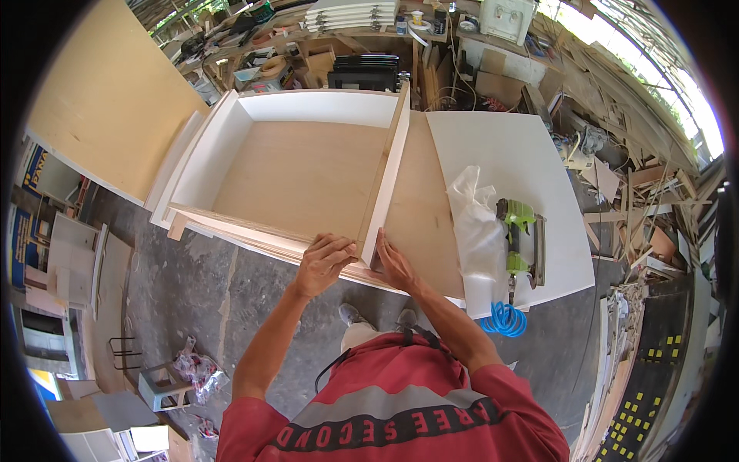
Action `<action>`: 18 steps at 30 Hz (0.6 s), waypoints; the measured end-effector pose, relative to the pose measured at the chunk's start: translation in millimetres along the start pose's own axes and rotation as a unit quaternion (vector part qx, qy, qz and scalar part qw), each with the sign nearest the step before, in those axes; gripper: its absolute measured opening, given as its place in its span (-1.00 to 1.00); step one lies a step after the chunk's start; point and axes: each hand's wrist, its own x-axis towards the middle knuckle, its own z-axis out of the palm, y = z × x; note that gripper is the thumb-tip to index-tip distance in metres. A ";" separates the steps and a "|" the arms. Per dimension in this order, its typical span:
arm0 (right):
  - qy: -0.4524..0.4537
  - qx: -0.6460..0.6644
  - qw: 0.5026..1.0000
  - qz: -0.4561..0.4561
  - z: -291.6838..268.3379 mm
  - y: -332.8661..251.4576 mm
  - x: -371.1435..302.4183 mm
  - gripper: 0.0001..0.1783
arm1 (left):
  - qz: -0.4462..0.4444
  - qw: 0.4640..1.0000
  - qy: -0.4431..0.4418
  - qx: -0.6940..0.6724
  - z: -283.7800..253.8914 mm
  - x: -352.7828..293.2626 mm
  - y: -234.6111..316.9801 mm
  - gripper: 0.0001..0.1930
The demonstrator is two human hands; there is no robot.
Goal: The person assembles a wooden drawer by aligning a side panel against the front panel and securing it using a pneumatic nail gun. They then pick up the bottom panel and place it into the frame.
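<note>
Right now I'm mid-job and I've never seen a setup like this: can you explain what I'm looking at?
There is no machine here: these are a person's own bare hands. The single picture comes from a wide camera on the person's head, looking down, so straight edges bend near its rim; left in the picture is their left.

In front is an open wooden box with white inner sides. The left hand curls at its near right corner; whether it grips is hard to tell. The right hand is open against the box's outer right side.

To the right, a green and black nail gun lies on a white panel, with clear plastic beside it and a coiled blue hose.
</note>
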 end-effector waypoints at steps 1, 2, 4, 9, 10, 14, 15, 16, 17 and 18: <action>0.000 -0.005 1.000 -0.005 0.5 0.1 0.3 0.37 | -0.002 1.000 -0.003 0.000 -0.8 0.1 -0.8 -0.53; 0.005 -0.009 1.000 -0.008 0.6 2.3 -0.6 0.38 | -0.004 1.000 -0.005 -0.001 0.2 0.3 -1.6 -0.53; 0.015 -0.018 1.000 -0.016 1.3 6.3 -2.3 0.40 | -0.007 1.000 -0.009 -0.008 2.9 0.4 -2.9 -0.53; 0.002 0.002 1.000 -0.013 2.9 6.6 -1.8 0.37 | -0.004 1.000 -0.017 -0.016 -0.4 1.7 -5.1 -0.53; 0.002 -0.001 1.000 -0.015 2.4 8.3 -2.5 0.37 | 0.001 1.000 -0.018 -0.020 0.3 3.8 -5.5 -0.56; -0.005 0.008 1.000 -0.015 0.4 3.6 -2.6 0.35 | 0.000 0.999 -0.034 -0.031 -4.6 7.8 -6.9 -0.63; -0.013 0.015 1.000 -0.010 -0.5 1.1 -3.0 0.35 | -0.004 0.999 -0.040 -0.034 -5.8 8.0 -7.7 -0.63; -0.022 0.021 1.000 -0.005 -1.4 -1.2 -2.9 0.35 | -0.006 0.999 -0.044 -0.029 -6.5 7.4 -8.2 -0.63; -0.016 0.015 1.000 -0.008 -1.7 -2.8 -3.3 0.34 | -0.007 0.998 -0.050 -0.027 -6.3 6.5 -8.4 -0.64; -0.011 0.009 1.000 -0.011 -1.6 -4.4 -3.3 0.33 | -0.009 0.998 -0.056 -0.024 -6.5 5.5 -8.7 -0.64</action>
